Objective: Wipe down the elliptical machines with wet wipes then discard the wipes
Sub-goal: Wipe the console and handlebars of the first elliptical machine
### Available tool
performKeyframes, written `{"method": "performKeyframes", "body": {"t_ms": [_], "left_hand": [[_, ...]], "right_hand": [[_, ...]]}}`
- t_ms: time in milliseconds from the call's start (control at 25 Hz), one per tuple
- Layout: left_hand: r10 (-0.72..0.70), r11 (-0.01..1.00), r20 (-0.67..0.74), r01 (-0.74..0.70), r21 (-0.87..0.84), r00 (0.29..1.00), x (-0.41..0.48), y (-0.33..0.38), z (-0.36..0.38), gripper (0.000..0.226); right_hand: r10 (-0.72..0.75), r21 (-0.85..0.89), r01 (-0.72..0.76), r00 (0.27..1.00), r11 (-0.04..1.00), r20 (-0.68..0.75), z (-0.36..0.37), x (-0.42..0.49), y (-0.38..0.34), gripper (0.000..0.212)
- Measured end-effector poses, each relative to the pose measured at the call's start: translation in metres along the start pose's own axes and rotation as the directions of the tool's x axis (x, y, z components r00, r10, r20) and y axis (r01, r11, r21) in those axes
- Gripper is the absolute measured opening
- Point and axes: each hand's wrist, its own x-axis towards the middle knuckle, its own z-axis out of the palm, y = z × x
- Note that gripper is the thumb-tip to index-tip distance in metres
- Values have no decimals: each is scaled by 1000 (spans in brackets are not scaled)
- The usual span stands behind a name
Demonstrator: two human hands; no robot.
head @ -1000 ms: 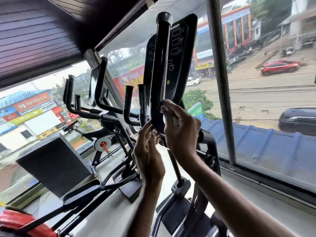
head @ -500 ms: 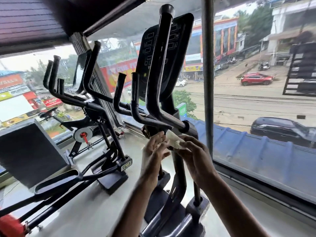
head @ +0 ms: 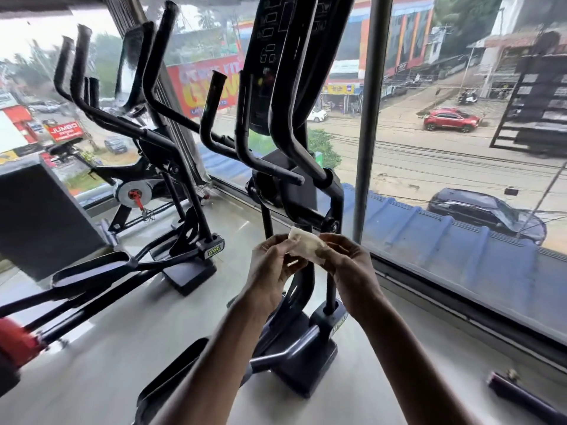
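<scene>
A black elliptical machine stands right in front of me, with its console and curved handlebars rising above my hands. Both hands hold a small whitish wet wipe in the air in front of the machine's lower frame. My left hand pinches the wipe's left end. The wipe's right end is pinched by my right hand. The wipe touches no part of the machine.
A second elliptical stands to the left, with an exercise bike behind it by the window. A grey window post rises to the right. A dark box is at far left, a dark bar lies on the floor at right.
My hands came down off the upright handlebar, away from the machine, and now hold the wipe stretched between them lower down. My view has tilted downward.
</scene>
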Motion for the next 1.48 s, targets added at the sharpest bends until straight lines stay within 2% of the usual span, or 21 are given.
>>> {"method": "performKeyframes", "body": {"t_ms": [160, 280, 360, 440, 520, 640, 720, 800, 840, 920, 1040, 1120, 1240, 1320, 1400, 1480], "left_hand": [[-36, 993, 27, 39, -109, 999, 7, 4, -16, 8], [-51, 986, 108, 67, -155, 993, 27, 11, -40, 10], [-94, 987, 176, 115, -111, 980, 47, 14, -59, 9], [-106, 992, 203, 117, -47, 974, 73, 21, -80, 6], [-58, 998, 234, 47, 50, 971, 99, 33, -100, 11], [6, 959, 352, -105, 265, 936, 130, 49, -124, 7], [18, 909, 442, -199, 367, 897, 145, 57, -136, 15], [30, 876, 494, -261, 405, 869, 157, 62, -140, 11], [39, 880, 509, -271, 390, 860, 160, 65, -141, 6], [73, 874, 538, -314, 370, 840, 164, 69, -139, 22], [138, 785, 639, -477, 396, 757, 174, 68, -135, 38], [164, 729, 652, -536, 426, 740, 183, 66, -134, 29], [204, 691, 616, -558, 459, 760, 193, 66, -128, 12], [228, 667, 608, -577, 471, 760, 197, 67, -126, 9], [231, 664, 615, -585, 467, 754, 198, 68, -123, 9], [203, 728, 606, -532, 431, 769, 197, 69, -120, 10]], "right_hand": [[25, -30, -24, 1000, 999, 18, 11, 4, 7, 10], [-5, -33, 4, 999, 999, -47, 35, 19, 20, 9], [-20, -7, 20, 993, 1000, -116, 56, 35, 32, 14], [-54, -56, 44, 979, 997, -197, 80, 49, 45, 15], [-132, -172, 93, 963, 981, -233, 102, 63, 56, 12], [-244, -305, 162, 936, 939, -255, 128, 78, 64, 12], [-343, -447, 217, 912, 868, -225, 136, 85, 64, 22], [-408, -597, 248, 901, 763, -146, 139, 89, 63, 35], [-432, -664, 249, 893, 705, -124, 139, 91, 63, 35], [-471, -749, 233, 874, 621, -119, 134, 95, 62, 28], [-492, -781, 210, 860, 588, -139, 130, 99, 58, 18], [-526, -835, 223, 846, 503, -91, 128, 101, 54, 14], [-561, -885, 244, 827, 397, -24, 122, 103, 50, 14], [-562, -901, 266, 827, 342, 31, 118, 105, 49, 12], [-543, -890, 270, 839, 366, 31, 114, 108, 47, 10], [-479, -835, 240, 877, 495, -32, 113, 112, 45, 14]]}}
